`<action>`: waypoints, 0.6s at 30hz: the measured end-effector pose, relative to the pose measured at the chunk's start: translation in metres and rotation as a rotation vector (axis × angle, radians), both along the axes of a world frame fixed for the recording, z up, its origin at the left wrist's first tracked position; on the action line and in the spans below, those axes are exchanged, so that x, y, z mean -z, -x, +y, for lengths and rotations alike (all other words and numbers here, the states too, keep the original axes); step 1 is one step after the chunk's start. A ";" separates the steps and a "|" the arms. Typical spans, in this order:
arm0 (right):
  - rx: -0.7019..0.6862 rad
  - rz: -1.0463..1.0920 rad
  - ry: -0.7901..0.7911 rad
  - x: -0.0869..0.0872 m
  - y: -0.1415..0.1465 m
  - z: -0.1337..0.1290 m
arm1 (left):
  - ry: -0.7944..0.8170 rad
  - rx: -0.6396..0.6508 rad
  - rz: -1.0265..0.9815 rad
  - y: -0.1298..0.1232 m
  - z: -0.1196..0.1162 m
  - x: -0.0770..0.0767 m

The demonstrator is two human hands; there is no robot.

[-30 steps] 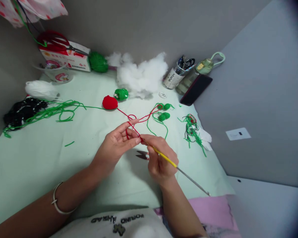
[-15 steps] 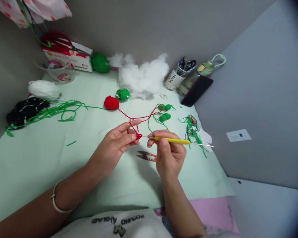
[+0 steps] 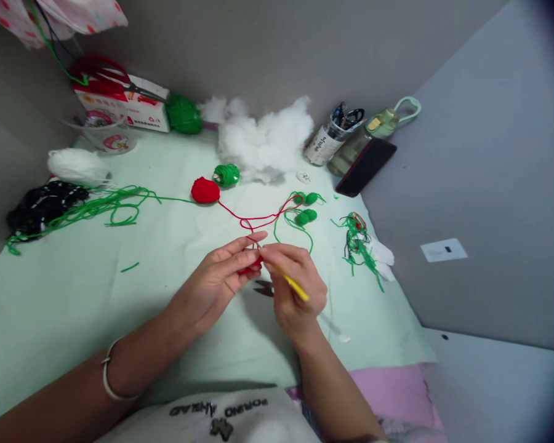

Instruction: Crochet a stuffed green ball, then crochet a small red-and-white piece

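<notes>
While my left hand [image 3: 207, 280] pinches the red piece [image 3: 255, 266], my right hand [image 3: 307, 280], gripping the yellow-handled hook [image 3: 297, 287], should work gently — letting the red yarn [image 3: 261, 218] slide.

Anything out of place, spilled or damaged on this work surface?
Minor clutter only: a stray green snippet lies alone on the pale green cloth at the left, and a messy tangle of green, black and red scraps sits near its right edge. Nothing looks visibly damaged.

Pale green tabletop [image 3: 74, 307]: red ball [image 3: 205, 191], white stuffing [image 3: 263, 144], white yarn [image 3: 77, 166], black bundle [image 3: 48, 204], pen cup [image 3: 322, 146], snips [image 3: 264, 288].
</notes>
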State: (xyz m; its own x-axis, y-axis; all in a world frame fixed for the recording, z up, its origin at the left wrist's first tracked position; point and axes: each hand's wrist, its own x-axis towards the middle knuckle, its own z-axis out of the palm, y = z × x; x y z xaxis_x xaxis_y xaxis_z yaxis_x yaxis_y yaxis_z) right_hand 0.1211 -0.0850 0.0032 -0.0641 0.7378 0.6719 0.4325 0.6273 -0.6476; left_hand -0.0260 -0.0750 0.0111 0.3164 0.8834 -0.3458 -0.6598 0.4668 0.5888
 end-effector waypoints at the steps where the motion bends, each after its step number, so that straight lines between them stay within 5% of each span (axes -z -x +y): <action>1: -0.003 0.069 0.029 -0.001 0.000 0.000 | 0.010 -0.005 -0.013 0.001 0.001 0.000; 6: -0.030 0.450 0.255 -0.006 -0.003 0.004 | 0.011 -0.049 0.019 0.005 0.004 0.000; 11: -0.078 0.584 0.398 -0.007 -0.006 0.010 | -0.035 -0.047 0.105 0.006 0.003 -0.003; 14: -0.103 0.424 0.355 -0.002 -0.004 0.008 | -0.123 -0.072 0.206 0.002 -0.002 -0.005; 18: 0.009 -0.086 -0.015 0.006 -0.002 0.000 | -0.087 -0.029 0.148 -0.003 -0.006 -0.005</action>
State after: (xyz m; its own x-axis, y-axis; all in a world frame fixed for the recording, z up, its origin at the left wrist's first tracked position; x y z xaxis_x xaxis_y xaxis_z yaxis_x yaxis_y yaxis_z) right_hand 0.1233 -0.0847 -0.0026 -0.1150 0.7283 0.6755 0.4917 0.6326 -0.5983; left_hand -0.0231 -0.0806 0.0165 0.2413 0.9202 -0.3083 -0.5752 0.3915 0.7183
